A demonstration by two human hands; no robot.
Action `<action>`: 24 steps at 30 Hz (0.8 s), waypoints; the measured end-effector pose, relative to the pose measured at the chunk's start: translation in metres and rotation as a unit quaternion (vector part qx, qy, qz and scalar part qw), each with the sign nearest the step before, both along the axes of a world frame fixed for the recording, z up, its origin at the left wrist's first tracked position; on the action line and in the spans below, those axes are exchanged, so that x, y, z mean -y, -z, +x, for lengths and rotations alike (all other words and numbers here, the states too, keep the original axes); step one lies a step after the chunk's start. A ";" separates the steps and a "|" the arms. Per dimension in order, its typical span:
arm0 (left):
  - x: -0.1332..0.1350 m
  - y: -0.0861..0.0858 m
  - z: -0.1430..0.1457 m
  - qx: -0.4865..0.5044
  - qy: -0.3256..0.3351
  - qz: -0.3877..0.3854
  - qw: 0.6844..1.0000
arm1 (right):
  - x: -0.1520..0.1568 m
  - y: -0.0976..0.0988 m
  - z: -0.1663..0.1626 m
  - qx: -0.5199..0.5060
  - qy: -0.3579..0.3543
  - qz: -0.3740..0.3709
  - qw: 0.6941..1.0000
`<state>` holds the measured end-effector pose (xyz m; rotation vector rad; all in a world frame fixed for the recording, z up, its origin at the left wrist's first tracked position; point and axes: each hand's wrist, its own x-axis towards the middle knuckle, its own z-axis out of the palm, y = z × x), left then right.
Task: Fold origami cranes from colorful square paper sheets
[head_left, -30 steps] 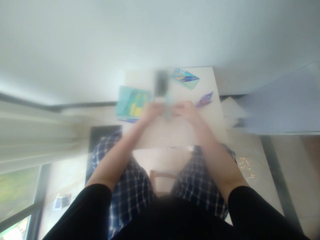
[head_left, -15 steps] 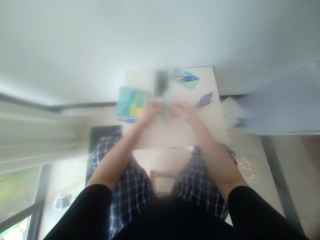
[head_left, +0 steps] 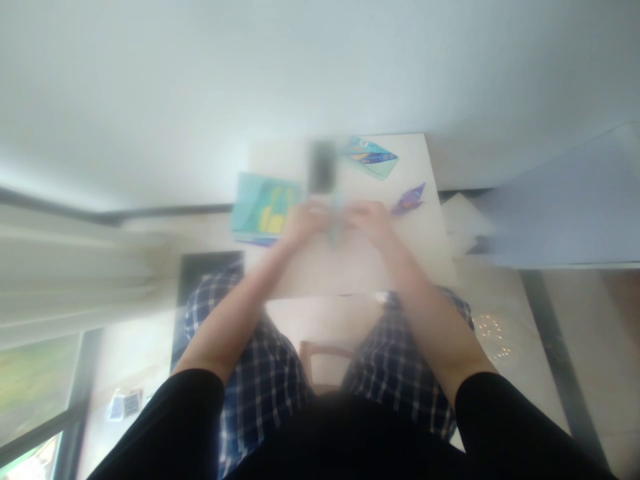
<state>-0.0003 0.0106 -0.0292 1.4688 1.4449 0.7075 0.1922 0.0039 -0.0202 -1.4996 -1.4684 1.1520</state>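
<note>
Both the left hand (head_left: 305, 221) and the right hand (head_left: 371, 219) are over the middle of a white surface (head_left: 345, 270), their fingers closed from either side on a pale blue-green piece (head_left: 334, 230); this piece is narrow and lies between the two hands, but haze blurs it, so its exact shape and the grip of each finger cannot be made out; just beyond it is a dark rectangular thing (head_left: 323, 167), too blurred to identify; to the left, beside the left hand, lies a flat teal packet (head_left: 249, 201) with a yellow pattern, a strip of violet-blue showing along its near edge; a blue-green folded paper (head_left: 373, 159) with dark blue and orange print lies by the far edge, towards the right corner; nearer, just beyond the right hand, is a smaller purple folded paper (head_left: 411, 199); black sleeves (head_left: 165, 413) and dark blue checked trousers (head_left: 267, 373) show at the near side; a pale curtain (head_left: 65, 280) hangs at far left
</note>
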 end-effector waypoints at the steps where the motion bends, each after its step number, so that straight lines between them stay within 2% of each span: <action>1: 0.000 -0.001 0.000 0.006 -0.004 -0.001 1.000 | 0.000 0.001 0.000 -0.012 0.002 -0.008 1.000; 6: 0.002 -0.001 -0.001 0.044 -0.002 -0.008 0.999 | -0.001 0.003 -0.001 -0.066 -0.009 -0.063 0.996; 11: 0.001 0.005 0.001 0.057 0.002 -0.024 0.998 | -0.001 0.002 0.000 0.022 0.010 0.016 1.000; 14: 0.001 0.005 0.001 0.068 0.014 -0.018 0.997 | -0.001 0.004 0.000 0.012 0.025 0.022 0.999; 19: 0.003 0.002 0.000 0.028 0.043 -0.030 0.998 | -0.003 0.008 -0.002 -0.037 0.032 -0.022 0.999; 24: 0.004 -0.009 0.001 -0.005 -0.020 -0.037 0.999 | -0.002 -0.003 -0.003 -0.076 -0.010 -0.104 0.992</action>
